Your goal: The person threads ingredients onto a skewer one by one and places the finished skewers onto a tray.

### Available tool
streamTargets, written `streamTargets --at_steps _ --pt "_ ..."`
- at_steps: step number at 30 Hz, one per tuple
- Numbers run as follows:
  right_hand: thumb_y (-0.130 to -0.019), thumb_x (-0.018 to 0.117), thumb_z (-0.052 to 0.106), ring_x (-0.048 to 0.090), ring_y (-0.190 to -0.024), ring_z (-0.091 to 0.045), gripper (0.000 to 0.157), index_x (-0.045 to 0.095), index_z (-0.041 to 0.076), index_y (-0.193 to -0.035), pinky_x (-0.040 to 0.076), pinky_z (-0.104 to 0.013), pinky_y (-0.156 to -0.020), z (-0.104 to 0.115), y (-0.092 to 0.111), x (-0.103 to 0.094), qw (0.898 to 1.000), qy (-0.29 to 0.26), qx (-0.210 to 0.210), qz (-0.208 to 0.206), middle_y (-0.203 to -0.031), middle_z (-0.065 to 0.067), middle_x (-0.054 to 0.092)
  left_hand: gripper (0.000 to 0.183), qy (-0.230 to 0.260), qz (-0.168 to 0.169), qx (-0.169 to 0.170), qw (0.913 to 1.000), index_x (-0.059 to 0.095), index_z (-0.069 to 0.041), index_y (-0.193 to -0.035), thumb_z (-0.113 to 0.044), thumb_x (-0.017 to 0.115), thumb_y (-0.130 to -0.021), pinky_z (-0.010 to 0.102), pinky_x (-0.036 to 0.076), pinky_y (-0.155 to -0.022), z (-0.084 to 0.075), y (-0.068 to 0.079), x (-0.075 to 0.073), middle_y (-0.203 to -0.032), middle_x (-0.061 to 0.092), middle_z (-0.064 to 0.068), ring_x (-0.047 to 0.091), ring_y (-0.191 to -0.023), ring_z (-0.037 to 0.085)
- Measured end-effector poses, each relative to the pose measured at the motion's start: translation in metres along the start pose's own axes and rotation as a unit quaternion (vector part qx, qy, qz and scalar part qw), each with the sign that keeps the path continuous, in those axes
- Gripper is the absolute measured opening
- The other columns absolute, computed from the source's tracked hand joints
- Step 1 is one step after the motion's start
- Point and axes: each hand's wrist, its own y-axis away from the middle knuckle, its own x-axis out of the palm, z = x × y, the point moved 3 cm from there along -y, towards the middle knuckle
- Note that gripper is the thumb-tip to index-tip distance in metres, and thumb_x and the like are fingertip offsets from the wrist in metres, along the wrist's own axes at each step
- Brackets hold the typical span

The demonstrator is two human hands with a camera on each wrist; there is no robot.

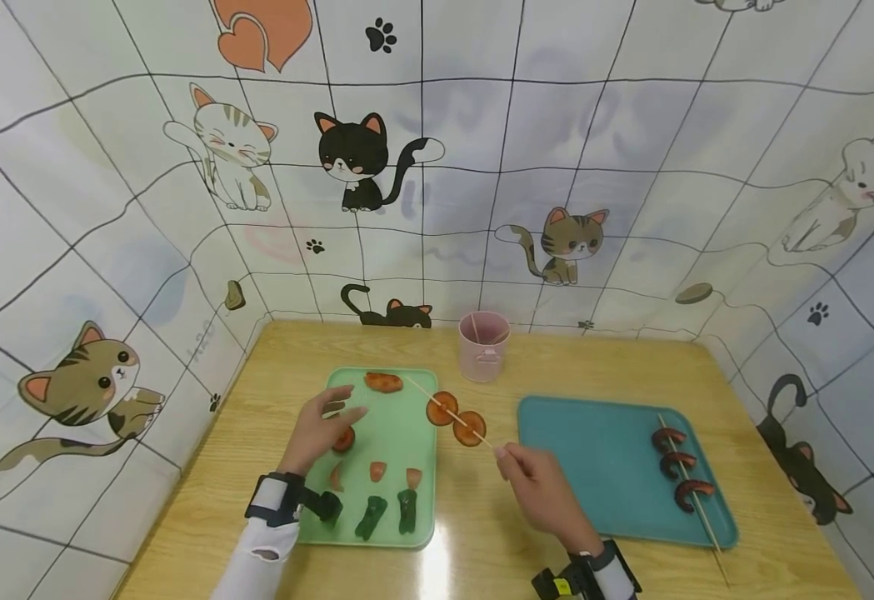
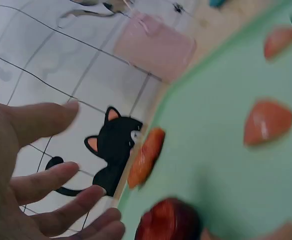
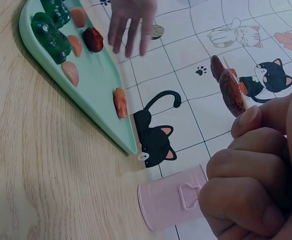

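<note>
My right hand (image 1: 545,492) grips the lower end of a thin wooden skewer (image 1: 421,389) between thumb and curled fingers. Two round brown-orange slices (image 1: 470,428) are threaded on it, and its tip points up and left over the right edge of the green tray (image 1: 399,425). Above that tray's left side, my left hand (image 1: 320,429) hovers with its fingers spread, holding nothing. Beneath or beside it lies a dark red round piece (image 2: 168,220), partly hidden in the head view. A brown elongated piece (image 1: 383,382) lies at the tray's far edge.
Pinkish wedges (image 1: 378,472) and green pepper-like pieces (image 1: 372,518) lie on the green tray's near half. A pink bucket (image 1: 484,350) holding thin sticks stands at the back. On the right, a blue tray (image 1: 586,467) bears a skewer with three curled brown-red pieces (image 1: 678,463).
</note>
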Motion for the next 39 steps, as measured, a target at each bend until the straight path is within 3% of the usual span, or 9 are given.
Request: streamTargets --at_steps 5,10,17,25,30,35,39 --pt "-0.109 0.051 0.032 0.024 -0.05 0.0 0.045 0.045 0.019 -0.067 0.025 -0.017 -0.048 -0.002 0.001 -0.002 1.0 0.0 0.001 -0.002 -0.057 0.011 0.029 0.057 -0.096 0.014 -0.015 0.9952 0.053 0.0 -0.145 -0.025 0.072 -0.097 0.054 0.056 -0.098 0.011 0.002 -0.005 -0.145 0.056 0.029 0.056 -0.131 0.046" --pt "-0.109 0.052 0.028 0.026 -0.05 0.0 0.043 0.047 0.018 -0.067 0.026 -0.018 -0.048 -0.003 0.002 -0.003 1.0 0.0 0.005 -0.006 -0.057 0.011 0.03 0.048 -0.156 0.03 -0.008 0.9873 0.058 0.005 -0.138 -0.014 0.07 -0.096 0.044 0.059 -0.083 0.018 0.0 -0.003 -0.132 0.063 0.03 0.065 -0.116 0.041" --pt "-0.109 0.052 0.028 0.025 -0.05 0.001 0.042 0.047 0.02 -0.068 0.025 -0.017 -0.049 -0.005 0.004 -0.004 1.0 -0.001 0.001 -0.008 -0.058 0.012 0.03 0.031 -0.218 0.035 0.029 0.975 0.069 0.006 -0.123 0.0 0.066 -0.093 0.05 0.058 -0.09 0.013 -0.001 0.0 -0.118 0.07 0.025 0.067 -0.107 0.035" --pt "-0.109 0.052 0.031 0.024 -0.05 0.0 0.043 0.047 0.019 -0.068 0.024 -0.017 -0.049 -0.007 0.005 -0.004 1.0 -0.007 0.003 -0.004 -0.058 0.011 0.029 0.03 -0.225 0.028 0.04 0.9731 0.071 0.009 -0.118 0.003 0.068 -0.088 0.039 0.057 -0.075 0.012 0.001 0.001 -0.11 0.072 0.024 0.063 -0.09 0.025" --pt "-0.109 0.052 0.03 0.025 -0.05 0.0 0.043 0.047 0.019 -0.067 0.025 -0.017 -0.05 -0.006 0.005 -0.004 1.0 -0.001 0.007 -0.007 -0.058 0.011 0.03 0.032 -0.224 0.022 0.047 0.9731 0.07 0.01 -0.119 -0.001 0.073 -0.089 0.037 0.055 -0.072 0.011 0.004 -0.001 -0.107 0.066 0.024 0.061 -0.09 0.027" --pt "-0.109 0.052 0.03 0.022 -0.05 -0.001 0.044 0.047 0.018 -0.067 0.024 -0.018 -0.05 -0.005 0.004 -0.005 1.0 -0.002 0.022 -0.003 -0.058 0.01 0.028 0.033 -0.217 -0.003 0.075 0.9734 0.07 0.01 -0.117 -0.006 0.076 -0.089 0.036 0.053 -0.071 0.006 0.007 0.0 -0.102 0.059 0.023 0.06 -0.089 0.03" --pt "-0.109 0.052 0.03 0.021 -0.05 -0.002 0.045 0.045 0.017 -0.067 0.022 -0.019 -0.05 -0.004 0.004 -0.004 0.999 -0.003 0.034 0.001 -0.058 0.01 0.026 0.029 -0.187 -0.029 0.085 0.9783 0.072 0.006 -0.113 -0.011 0.078 -0.09 0.035 0.054 -0.073 0.0 0.009 0.001 -0.103 0.062 0.021 0.064 -0.09 0.03"
